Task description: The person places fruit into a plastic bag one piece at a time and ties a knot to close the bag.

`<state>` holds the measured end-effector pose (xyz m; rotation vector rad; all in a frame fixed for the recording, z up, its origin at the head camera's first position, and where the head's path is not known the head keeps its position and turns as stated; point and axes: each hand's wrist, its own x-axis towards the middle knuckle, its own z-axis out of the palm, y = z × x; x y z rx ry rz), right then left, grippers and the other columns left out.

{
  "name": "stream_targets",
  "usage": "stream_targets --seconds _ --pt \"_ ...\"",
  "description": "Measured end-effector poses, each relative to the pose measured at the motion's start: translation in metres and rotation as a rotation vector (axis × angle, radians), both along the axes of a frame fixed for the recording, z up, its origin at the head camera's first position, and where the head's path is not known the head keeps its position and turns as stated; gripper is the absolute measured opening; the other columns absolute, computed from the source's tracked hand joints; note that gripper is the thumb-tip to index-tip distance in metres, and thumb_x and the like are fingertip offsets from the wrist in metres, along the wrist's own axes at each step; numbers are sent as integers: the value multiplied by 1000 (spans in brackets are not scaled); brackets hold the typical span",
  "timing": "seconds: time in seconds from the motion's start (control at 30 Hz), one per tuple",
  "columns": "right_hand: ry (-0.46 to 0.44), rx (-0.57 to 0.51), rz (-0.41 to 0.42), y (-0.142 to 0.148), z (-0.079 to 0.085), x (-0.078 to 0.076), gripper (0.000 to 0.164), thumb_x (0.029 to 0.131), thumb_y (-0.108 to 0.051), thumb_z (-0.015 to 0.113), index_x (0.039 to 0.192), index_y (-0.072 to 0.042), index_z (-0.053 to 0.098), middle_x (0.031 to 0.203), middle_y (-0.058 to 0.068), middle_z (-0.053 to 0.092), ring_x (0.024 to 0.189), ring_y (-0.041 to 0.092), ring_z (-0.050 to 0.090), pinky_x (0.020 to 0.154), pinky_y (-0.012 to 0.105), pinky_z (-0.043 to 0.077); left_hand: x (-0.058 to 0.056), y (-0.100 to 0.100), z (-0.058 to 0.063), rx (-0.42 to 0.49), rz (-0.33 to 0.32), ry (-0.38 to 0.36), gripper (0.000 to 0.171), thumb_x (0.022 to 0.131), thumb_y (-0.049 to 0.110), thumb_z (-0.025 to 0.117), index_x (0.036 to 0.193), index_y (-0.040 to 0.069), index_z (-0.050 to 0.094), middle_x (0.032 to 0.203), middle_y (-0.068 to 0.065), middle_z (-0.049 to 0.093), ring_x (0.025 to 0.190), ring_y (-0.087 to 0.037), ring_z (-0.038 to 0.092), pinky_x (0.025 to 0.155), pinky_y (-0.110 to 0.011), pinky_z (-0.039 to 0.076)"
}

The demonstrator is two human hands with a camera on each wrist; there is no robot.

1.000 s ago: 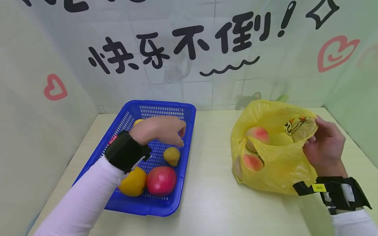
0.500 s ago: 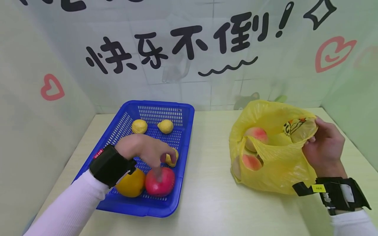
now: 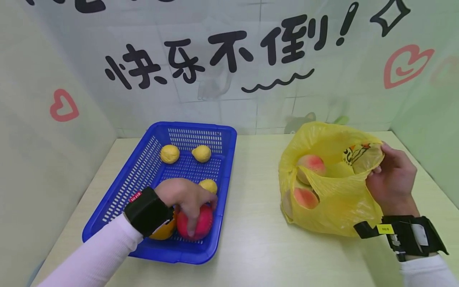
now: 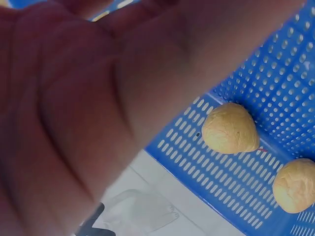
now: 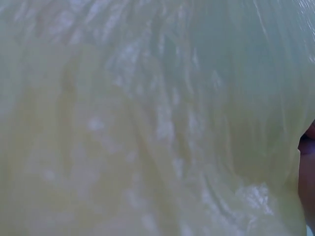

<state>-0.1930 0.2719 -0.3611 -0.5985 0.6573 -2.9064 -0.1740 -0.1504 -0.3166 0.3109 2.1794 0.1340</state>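
Observation:
In the head view, my left hand [image 3: 186, 198] reaches down into the blue basket [image 3: 222, 223], its fingers curled round a red fruit [image 3: 201, 223] that looks like a pomegranate. An orange [image 3: 164, 231] sits to its left, partly covered by the hand. One lemon [image 3: 208, 185] lies just beyond the fingers. Across the table, my right hand [image 3: 392, 175] grips the rim of a yellow plastic bag [image 3: 333, 215] and holds its mouth open. Peaches [image 3: 311, 165] show inside the bag. Close to the left wrist camera is the palm [image 4: 74, 108], with the grip itself hidden.
Two more lemons, one at left [image 3: 169, 154] and one at right [image 3: 201, 153], lie at the basket's far end. The pale table [image 3: 251, 199] stretches between basket and bag. A printed wall covering [image 3: 229, 111] stands behind. Yellow plastic fills the right wrist view.
My left hand has come down and nearer from above the basket's middle, past the near lemon, onto the red fruit and taken hold of it. My right hand stays at the bag's rim.

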Motion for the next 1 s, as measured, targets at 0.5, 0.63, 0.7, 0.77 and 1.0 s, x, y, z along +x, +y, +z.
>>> stream_targets --seconds 0.5,0.63,0.7,0.77,1.0 --pt "-9 -22 0 2 -1 0 55 106 -20 10 89 10 53 81 17 50 69 31 53 57 35 48 3 1 -10 -25 69 -48 74 60 16 94 122 31 58 114 -7 52 101 -28 56 78 -43 59" --pt "-4 -12 -26 2 1 0 55 104 -18 9 84 9 51 77 14 45 66 29 51 57 35 46 3 -2 -9 -13 67 -40 72 60 17 92 122 33 59 114 -6 53 102 -29 54 76 -42 59" --pt "1 14 -58 1 2 1 52 103 -17 10 80 7 50 75 12 44 66 28 51 57 33 45 3 -4 -7 -2 49 -38 70 61 18 91 121 34 59 114 -5 53 102 -28 54 76 -42 59" --pt "15 35 -76 0 2 1 49 101 -15 11 78 4 49 73 10 43 66 26 51 57 32 44 2 -7 -5 12 33 -36 68 62 20 90 120 35 59 114 -4 53 103 -28 54 76 -42 59" --pt "30 -23 -45 4 3 2 53 101 -17 7 80 8 49 77 14 43 78 31 52 63 36 44 -6 -19 6 130 28 -29 71 65 25 89 124 28 49 118 -5 53 102 -26 57 73 -37 60"
